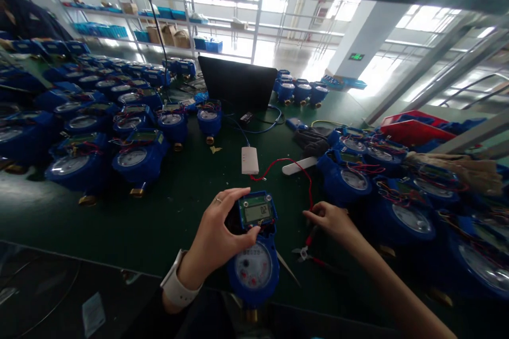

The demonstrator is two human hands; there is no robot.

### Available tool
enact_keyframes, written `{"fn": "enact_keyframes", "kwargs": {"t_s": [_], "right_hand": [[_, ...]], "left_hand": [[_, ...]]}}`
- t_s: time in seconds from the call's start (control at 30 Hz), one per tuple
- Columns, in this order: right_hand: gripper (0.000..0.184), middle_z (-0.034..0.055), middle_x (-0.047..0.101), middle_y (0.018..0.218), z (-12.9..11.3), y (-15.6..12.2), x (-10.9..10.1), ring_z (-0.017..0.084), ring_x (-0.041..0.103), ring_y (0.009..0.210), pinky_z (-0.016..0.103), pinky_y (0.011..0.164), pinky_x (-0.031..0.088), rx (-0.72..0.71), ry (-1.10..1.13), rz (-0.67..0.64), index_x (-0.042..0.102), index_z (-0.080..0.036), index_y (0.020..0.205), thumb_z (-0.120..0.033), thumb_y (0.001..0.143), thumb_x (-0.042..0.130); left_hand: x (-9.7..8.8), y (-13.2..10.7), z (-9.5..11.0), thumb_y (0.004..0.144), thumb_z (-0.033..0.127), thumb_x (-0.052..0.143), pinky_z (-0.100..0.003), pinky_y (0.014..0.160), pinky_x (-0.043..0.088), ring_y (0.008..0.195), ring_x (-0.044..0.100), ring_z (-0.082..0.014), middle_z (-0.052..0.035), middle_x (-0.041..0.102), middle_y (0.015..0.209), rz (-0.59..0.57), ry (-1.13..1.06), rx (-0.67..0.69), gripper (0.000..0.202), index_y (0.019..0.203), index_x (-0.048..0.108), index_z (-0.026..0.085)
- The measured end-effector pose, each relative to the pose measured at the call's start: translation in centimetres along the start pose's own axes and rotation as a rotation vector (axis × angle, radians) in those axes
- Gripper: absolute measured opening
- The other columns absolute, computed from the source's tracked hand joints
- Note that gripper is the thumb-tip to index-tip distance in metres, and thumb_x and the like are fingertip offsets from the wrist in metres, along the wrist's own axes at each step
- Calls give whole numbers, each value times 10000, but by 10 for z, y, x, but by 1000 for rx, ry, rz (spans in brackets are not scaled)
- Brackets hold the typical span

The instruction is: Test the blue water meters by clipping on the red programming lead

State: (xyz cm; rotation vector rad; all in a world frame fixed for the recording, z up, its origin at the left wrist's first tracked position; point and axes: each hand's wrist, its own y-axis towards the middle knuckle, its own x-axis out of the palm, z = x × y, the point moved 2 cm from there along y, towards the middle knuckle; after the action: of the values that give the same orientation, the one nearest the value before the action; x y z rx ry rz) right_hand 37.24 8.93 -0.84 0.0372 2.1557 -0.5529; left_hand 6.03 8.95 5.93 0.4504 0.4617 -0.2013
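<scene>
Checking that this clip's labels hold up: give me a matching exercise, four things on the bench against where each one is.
Things:
1 lit meter
2 white box
3 laptop
4 red wire

Places:
A at the back of the table, middle
B pinched by the right hand
C gripped by the left hand
D between laptop and lit meter

Pairs: 1-C, 2-D, 3-A, 4-B.
</scene>
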Motion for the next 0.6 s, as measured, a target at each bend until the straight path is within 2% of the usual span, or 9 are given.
{"fn": "enact_keyframes", "kwargs": {"t_s": [0.07, 0.13, 0.2, 0.27, 0.33, 0.43, 0.5, 0.6], "right_hand": [[186, 14, 688, 755, -3, 2, 2, 154, 647, 647, 300, 630, 519, 8, 89, -7, 650, -151, 859, -329, 891, 693], [202, 3, 661, 703, -7, 1, 1, 155, 627, 610, 286, 575, 498, -2, 206, -10, 632, -158, 828, -345, 858, 701], [289, 5, 649, 650, -12, -5, -1, 153, 588, 523, 272, 477, 450, -24, 346, -32, 613, -168, 825, -442, 809, 704], [417, 21, 676, 670, -19, -12, -5, 126, 533, 444, 254, 402, 397, -53, 489, -62, 593, -177, 866, -555, 743, 718], [531, 57, 726, 791, -29, -21, -10, 117, 561, 471, 240, 407, 426, -86, 619, -80, 589, -182, 964, -609, 693, 754], [619, 108, 743, 1021, -45, -37, -17, 178, 700, 726, 268, 574, 569, -135, 760, -87, 617, -201, 1081, -631, 674, 797], [585, 107, 741, 1076, -55, -50, -18, 197, 724, 806, 278, 633, 603, -160, 827, -104, 656, -215, 1055, -636, 679, 813], [413, 65, 763, 1012, -69, -69, -16, 152, 713, 672, 215, 505, 577, -210, 929, -93, 694, -243, 987, -546, 742, 831]], "left_hand": [[0, -7, -3, 718, 163, 744, -463, 962, 567, 1125, 649, -278, -109, 671, 1215, 12, 35, 56, 561, 1256, 592, 210], [1, -12, -6, 722, 168, 747, -500, 1029, 522, 1150, 634, -280, -106, 670, 1216, 34, 42, 150, 588, 1280, 565, 221], [3, -16, -9, 729, 183, 752, -542, 1103, 450, 1154, 634, -275, -104, 669, 1216, 45, 27, 280, 617, 1304, 533, 227], [5, -18, -12, 733, 197, 757, -572, 1144, 391, 1138, 647, -269, -107, 667, 1220, 22, 4, 353, 647, 1328, 502, 224], [7, -18, -14, 735, 200, 755, -599, 1163, 349, 1138, 654, -269, -108, 668, 1225, -5, -20, 304, 662, 1339, 484, 222], [8, -16, -17, 734, 198, 751, -631, 1194, 267, 1131, 666, -265, -100, 677, 1227, -32, -64, 199, 653, 1329, 483, 225], [8, -15, -17, 738, 197, 753, -621, 1211, 233, 1136, 668, -258, -96, 680, 1235, -46, -79, 203, 639, 1320, 490, 227], [8, -15, -17, 752, 214, 763, -586, 1229, 210, 1155, 665, -248, -97, 681, 1255, -46, -94, 239, 639, 1328, 487, 225]]}}
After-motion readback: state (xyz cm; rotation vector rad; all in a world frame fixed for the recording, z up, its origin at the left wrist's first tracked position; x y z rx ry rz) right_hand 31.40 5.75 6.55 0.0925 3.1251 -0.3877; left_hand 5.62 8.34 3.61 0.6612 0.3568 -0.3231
